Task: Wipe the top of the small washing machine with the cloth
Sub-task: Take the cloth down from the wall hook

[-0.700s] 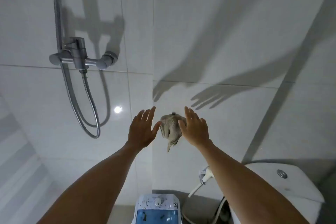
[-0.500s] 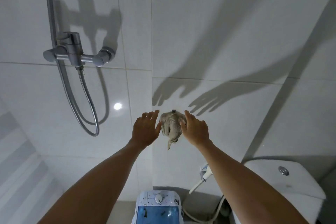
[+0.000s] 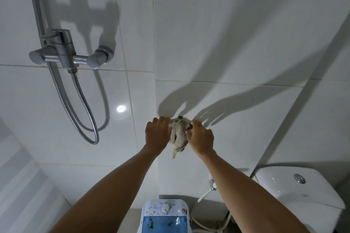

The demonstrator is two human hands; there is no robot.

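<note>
Head view: both hands have closed in since a moment ago, from fingers spread just off the cloth to on it. Left hand point(image 3: 158, 134) curls its fingers over the left side of the cloth point(image 3: 179, 134); right hand point(image 3: 201, 138) pinches the right side. Cloth hangs bunched on a small dark hook point(image 3: 180, 117) on the tiled wall point(image 3: 227, 43), tail drooping below the hands. Judgement: grasp is made, cloth not yet off the hook, wiping not started. Small washing machine point(image 3: 165, 215) sits low at bottom edge, well below the cloth, dark specks on its blue lid.

Hidden: the hands cover the fingertips' contact with the cloth, and the hook attachment is too small to read. Frame cuts off the machine's front.
</note>
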